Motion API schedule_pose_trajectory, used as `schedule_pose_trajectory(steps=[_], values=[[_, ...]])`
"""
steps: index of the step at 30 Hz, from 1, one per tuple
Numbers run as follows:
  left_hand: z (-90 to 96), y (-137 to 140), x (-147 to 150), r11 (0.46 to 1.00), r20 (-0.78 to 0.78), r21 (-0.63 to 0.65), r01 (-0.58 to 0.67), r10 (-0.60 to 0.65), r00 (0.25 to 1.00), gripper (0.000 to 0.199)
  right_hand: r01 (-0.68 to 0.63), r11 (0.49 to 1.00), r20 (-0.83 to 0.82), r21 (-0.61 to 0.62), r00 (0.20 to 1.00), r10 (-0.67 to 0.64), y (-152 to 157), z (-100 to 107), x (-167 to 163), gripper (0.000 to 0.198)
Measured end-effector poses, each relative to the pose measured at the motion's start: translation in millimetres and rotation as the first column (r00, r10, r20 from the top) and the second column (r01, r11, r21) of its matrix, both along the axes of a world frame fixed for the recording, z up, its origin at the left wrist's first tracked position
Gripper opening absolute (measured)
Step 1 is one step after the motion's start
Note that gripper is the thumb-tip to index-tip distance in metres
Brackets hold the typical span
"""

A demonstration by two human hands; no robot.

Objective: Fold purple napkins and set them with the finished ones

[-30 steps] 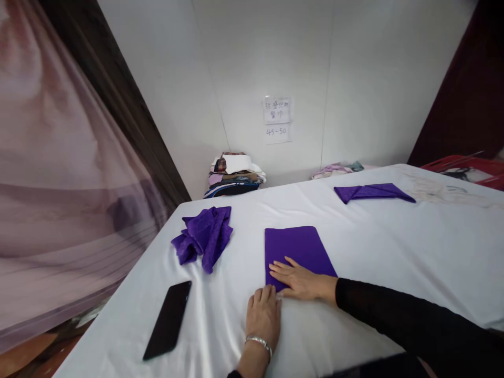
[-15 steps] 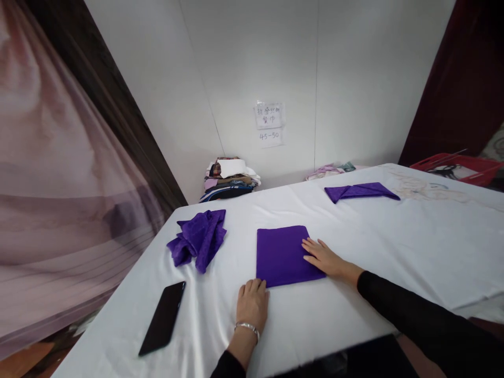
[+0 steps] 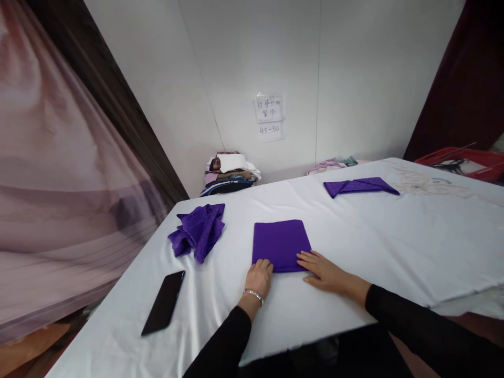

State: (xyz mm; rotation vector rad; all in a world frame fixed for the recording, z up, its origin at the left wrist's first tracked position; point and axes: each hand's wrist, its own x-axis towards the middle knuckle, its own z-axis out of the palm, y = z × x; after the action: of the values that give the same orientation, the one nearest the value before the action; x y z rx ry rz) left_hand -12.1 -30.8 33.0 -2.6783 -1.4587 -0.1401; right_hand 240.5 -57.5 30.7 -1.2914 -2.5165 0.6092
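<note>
A purple napkin (image 3: 281,242), folded to a near square, lies flat on the white-covered table in front of me. My left hand (image 3: 260,276) is at its near left corner, fingers together and curled over the front edge; the fingertips are partly hidden. Flat on the near right corner rest the spread fingers of my right hand (image 3: 323,270), its thumb on the tablecloth. Left of these, a second purple napkin (image 3: 200,231) lies crumpled. Farther back on the right is a purple napkin folded into a long band (image 3: 360,186).
A black phone (image 3: 164,304) lies on the white tablecloth (image 3: 220,315) at the left. Behind the table stand a stack of folded clothes (image 3: 230,176) and some pink cloth (image 3: 326,166). A red basket (image 3: 468,160) is at the far right. Paper signs (image 3: 270,116) hang on the wall.
The napkin's near edge has shifted away from me, making it shorter. My left hand has moved forward and right onto that edge; my right hand has slid toward the near right corner.
</note>
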Motion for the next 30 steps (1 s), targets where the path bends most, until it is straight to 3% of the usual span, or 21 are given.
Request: schedule_pose_trajectory(steps=[8, 14, 18, 26, 30], values=[[2.3, 1, -41, 0.992, 0.093, -0.023, -0.121, 0.123, 0.988, 0.039, -0.144, 0.989, -0.033, 0.016, 0.989, 0.144, -16, 8, -27, 0.057], [-6.8, -31, -24, 0.999, 0.149, -0.049, 0.004, 0.004, 0.989, 0.045, -0.224, 0.974, 0.004, 0.029, 0.975, 0.224, -21, 6, -56, 0.068], [-11.3, -40, -17, 0.993, 0.149, -0.119, -0.002, 0.020, 0.989, 0.048, -0.234, 0.972, 0.034, 0.004, 0.972, 0.233, -23, -3, -60, 0.070], [-8.0, -20, -47, 0.938, 0.050, -0.209, -0.276, 0.292, 0.955, 0.059, -0.247, 0.969, 0.056, -0.018, 0.967, 0.247, -30, -8, -42, 0.065], [-5.4, -16, -40, 0.915, 0.088, -0.187, -0.358, 0.379, 0.921, 0.059, -0.252, 0.967, 0.023, -0.036, 0.967, 0.252, -32, -4, -36, 0.062]])
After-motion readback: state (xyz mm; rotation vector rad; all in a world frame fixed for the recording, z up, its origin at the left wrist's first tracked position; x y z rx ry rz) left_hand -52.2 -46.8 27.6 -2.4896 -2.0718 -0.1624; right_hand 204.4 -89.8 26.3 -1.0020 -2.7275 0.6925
